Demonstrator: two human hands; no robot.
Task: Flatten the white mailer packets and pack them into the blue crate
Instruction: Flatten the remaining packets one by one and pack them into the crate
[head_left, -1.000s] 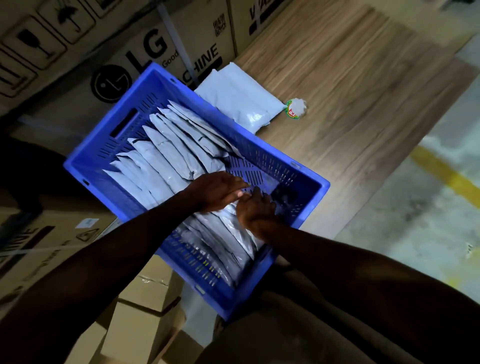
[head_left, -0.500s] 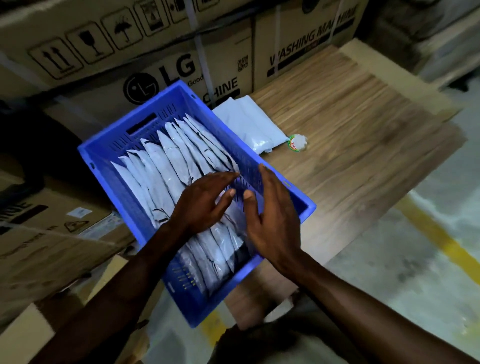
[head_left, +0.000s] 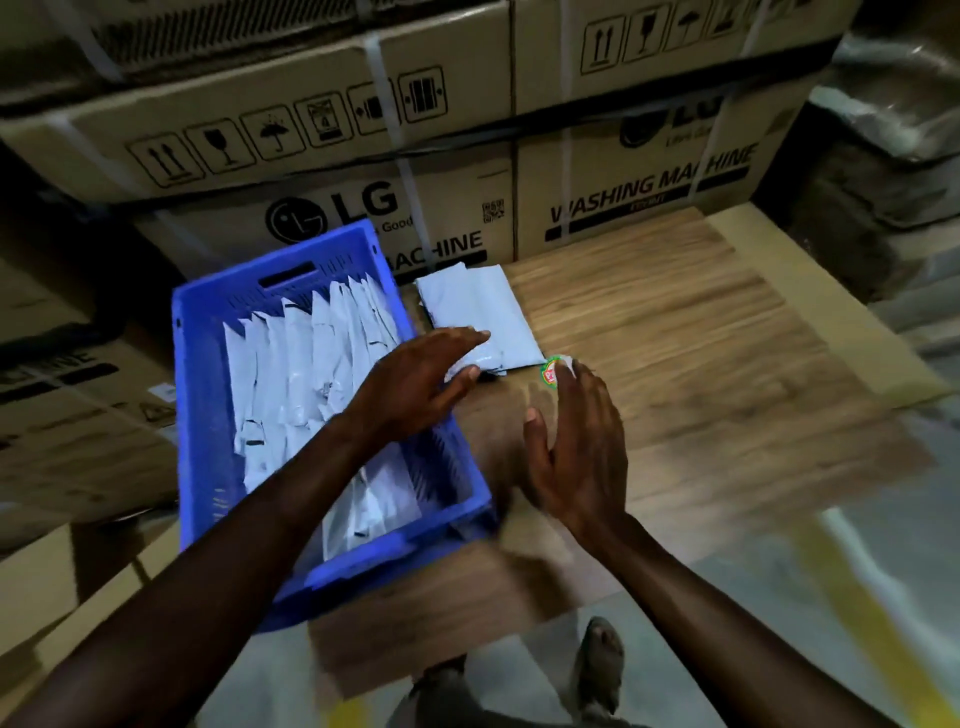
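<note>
Crate (head_left: 200, 415), 9 o'clock on tabletop (head_left: 701, 338): mailers (head_left: 298, 374) stand on edge in a row, likely to save room, long axes running 12 to 6. Loose stack (head_left: 483, 312), 12 o'clock, lies flat, same axis. Left hand (head_left: 415, 384), fingers straight, touches its near end; right hand (head_left: 582, 447) is spread, holding nothing.

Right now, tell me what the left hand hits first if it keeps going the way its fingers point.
The left hand points at the white packets on the board; its fingertips look already at their near edge, though contact is unclear.
</note>
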